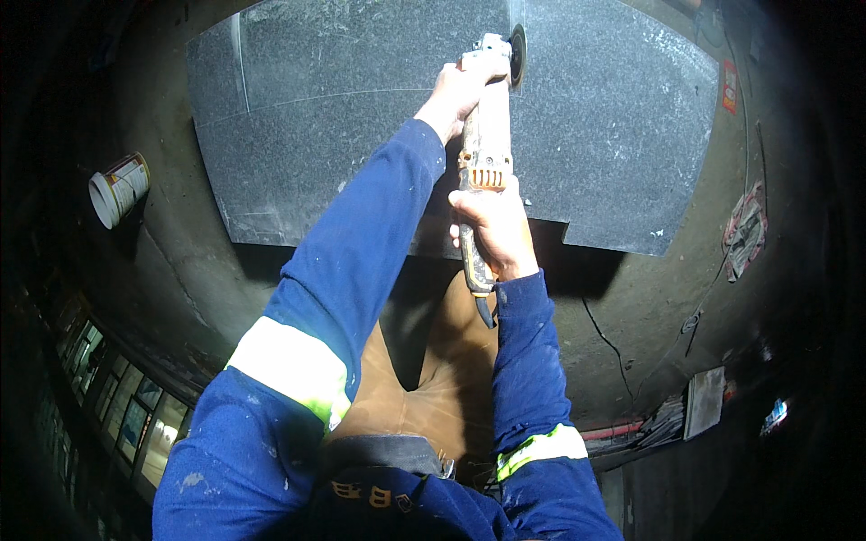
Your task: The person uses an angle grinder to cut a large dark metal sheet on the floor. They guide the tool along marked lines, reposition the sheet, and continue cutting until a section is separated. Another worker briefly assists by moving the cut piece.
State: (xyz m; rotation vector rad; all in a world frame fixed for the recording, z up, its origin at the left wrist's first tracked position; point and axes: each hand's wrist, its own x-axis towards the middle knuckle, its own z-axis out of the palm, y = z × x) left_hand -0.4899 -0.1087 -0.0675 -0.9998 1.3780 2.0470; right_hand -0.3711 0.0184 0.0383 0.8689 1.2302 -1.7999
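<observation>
Both my hands are closed on an angle grinder (492, 126) with a pale, dusty body and a dark disc (518, 56) at its far end. My left hand (458, 90) grips it up front, close behind the head. Farther back, my right hand (501, 225) wraps round the black and yellow rear handle. Under the tool lies a large dark grey speckled stone slab (613, 135). The disc stands on edge at the slab's far part, beside a pale dusty line; whether it cuts in, I cannot tell. A notch shows in the slab's near edge.
A white and yellow bucket (119, 191) lies on its side on the floor to the left. At right are a crumpled plastic bag (745, 233), a thin dark cable (606, 338) and a leaning flat board (704, 403). A red label (729, 87) sits beyond the slab's right edge.
</observation>
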